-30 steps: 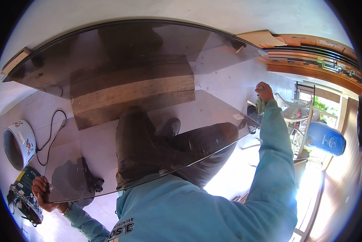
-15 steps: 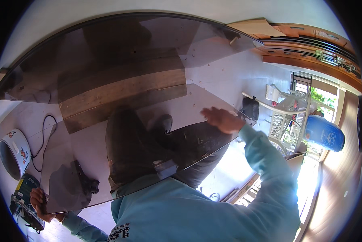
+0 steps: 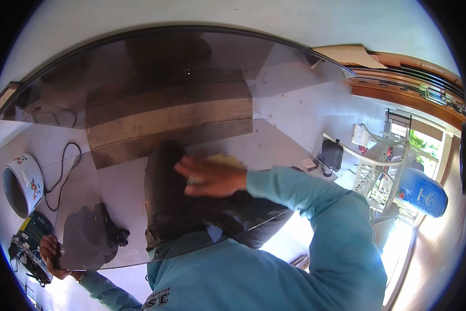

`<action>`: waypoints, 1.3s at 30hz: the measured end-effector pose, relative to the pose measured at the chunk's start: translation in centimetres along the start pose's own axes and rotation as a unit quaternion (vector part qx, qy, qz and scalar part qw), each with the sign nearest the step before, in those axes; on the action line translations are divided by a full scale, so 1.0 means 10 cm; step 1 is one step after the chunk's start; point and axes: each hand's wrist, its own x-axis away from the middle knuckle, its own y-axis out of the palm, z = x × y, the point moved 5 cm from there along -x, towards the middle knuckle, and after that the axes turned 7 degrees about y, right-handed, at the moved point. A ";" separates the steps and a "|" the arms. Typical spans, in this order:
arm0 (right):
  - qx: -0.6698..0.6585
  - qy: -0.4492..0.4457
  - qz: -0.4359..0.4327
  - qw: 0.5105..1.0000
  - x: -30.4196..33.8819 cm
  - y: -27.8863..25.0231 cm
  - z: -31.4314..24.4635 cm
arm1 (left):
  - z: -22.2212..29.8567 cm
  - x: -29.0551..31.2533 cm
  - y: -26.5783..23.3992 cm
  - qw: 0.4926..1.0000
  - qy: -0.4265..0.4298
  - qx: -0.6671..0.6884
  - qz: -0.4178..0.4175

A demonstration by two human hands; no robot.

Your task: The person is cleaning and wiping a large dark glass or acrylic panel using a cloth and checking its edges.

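A large tinted glass sheet [image 3: 155, 103] fills most of the head view, held flat in front of the person; its dark surface reflects the person's own outline.

Right hand [image 3: 212, 176]: laid flat on the upper face of the sheet near its middle, fingers extended and slightly spread, pointing left. A yellow object [image 3: 227, 160], probably a cloth or sponge, lies under or just behind the palm; its exact kind cannot be determined. A teal sleeve [image 3: 305, 197] covers the forearm.

Left hand [image 3: 54, 254]: at the lower left corner of the sheet, fingers curled around the edge and gripping it.

Surroundings: a green power tool [image 3: 28, 249] lies just beside the left hand. A white flower-patterned pot [image 3: 23, 181] stands near it, with a black cable [image 3: 61, 166] running alongside. Wooden planks [image 3: 165, 124] show through the glass. A blue barrel [image 3: 422, 192] stands well apart at the right, near a white rack [image 3: 378, 160].
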 end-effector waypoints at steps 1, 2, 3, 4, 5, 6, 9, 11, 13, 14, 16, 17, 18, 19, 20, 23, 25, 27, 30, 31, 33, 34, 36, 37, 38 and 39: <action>0.011 -0.030 0.019 0.999 0.06 0.06 -0.17 | -0.10 -0.04 0.08 1.000 -0.005 0.006 -0.005; 0.010 -0.022 0.022 0.999 0.12 -0.01 -0.09 | -0.11 -0.05 0.25 0.998 -0.005 0.018 -0.056; -0.048 0.041 -0.030 0.998 0.21 -0.13 0.15 | -0.09 -0.03 0.42 0.994 -0.003 0.026 -0.105; -0.110 0.099 -0.081 0.986 0.34 -0.23 0.41 | -0.04 -0.02 0.48 0.994 -0.006 0.023 -0.108; -0.024 0.119 -0.112 0.986 0.59 -0.36 0.80 | -0.03 -0.03 0.51 0.993 -0.011 0.023 -0.116; 0.059 0.194 -0.035 0.979 0.97 -0.40 1.43 | -0.04 -0.04 0.58 0.992 -0.012 0.024 -0.125; 0.182 0.250 -0.051 0.950 1.81 -0.72 2.23 | 0.00 0.00 0.94 0.989 0.020 0.025 -0.143; 0.154 0.312 -0.025 0.937 1.98 -0.85 2.16 | 0.05 0.04 0.86 0.995 -0.002 0.004 -0.102; -0.063 0.438 0.222 0.869 2.22 -1.02 2.14 | 0.01 0.04 0.79 0.998 -0.024 -0.014 -0.060; -0.013 0.421 0.286 0.861 2.27 -0.97 2.01 | 0.00 0.00 0.80 0.995 -0.002 0.010 -0.103; 0.066 0.348 0.283 0.891 2.16 -0.87 1.63 | -0.01 0.00 0.83 0.989 0.014 0.035 -0.144; -0.019 0.348 0.257 0.902 1.98 -0.79 1.22 | 0.04 0.01 0.87 0.990 0.013 0.029 -0.138; -0.099 0.345 0.231 0.904 1.77 -0.74 0.69 | 0.06 0.02 0.90 0.991 0.015 0.026 -0.131; -0.120 0.272 0.209 0.932 1.61 -0.66 0.25 | 0.06 0.00 0.92 0.991 0.016 0.030 -0.131; -0.137 0.205 0.186 0.951 1.50 -0.55 -0.17 | -0.01 0.00 0.84 0.989 0.011 0.022 -0.143; -0.102 0.187 0.209 0.954 1.48 -0.54 -0.33 | -0.02 -0.01 0.64 0.986 0.023 -0.058 -0.157; 0.055 0.295 0.220 0.928 1.98 -0.64 0.53 | -0.01 -0.04 0.61 0.986 0.017 -0.053 -0.160; 0.087 0.402 0.269 0.871 2.65 -0.98 1.33 | -0.06 -0.05 0.45 0.984 0.009 -0.043 -0.175; 0.012 0.390 0.262 0.883 2.62 -1.02 1.38 | -0.02 0.15 0.81 0.974 -0.049 -0.087 0.205; 0.016 0.388 0.260 0.884 2.52 -0.99 1.29 | -0.04 0.17 0.80 0.973 -0.049 -0.086 0.209; -0.028 0.257 0.231 0.938 1.99 -0.87 0.65 | 0.06 0.16 0.80 0.964 -0.063 -0.135 0.218; 0.013 0.238 0.228 0.944 1.99 -0.83 0.66 | 0.02 0.10 0.69 0.965 -0.062 -0.135 0.217; 0.023 0.304 0.235 0.923 2.25 -0.91 1.06 | 0.02 -0.02 0.83 0.977 0.059 0.001 -0.207; 0.037 0.364 0.241 0.899 2.36 -1.00 1.28 | 0.00 -0.01 0.82 0.977 0.061 0.001 -0.205; 0.073 0.396 0.227 0.887 2.36 -1.07 1.30 | -0.03 0.00 0.86 0.979 0.055 0.016 -0.194; 0.075 0.392 0.228 0.888 2.32 -1.09 1.28 | -0.05 0.01 0.88 0.981 0.050 0.032 -0.184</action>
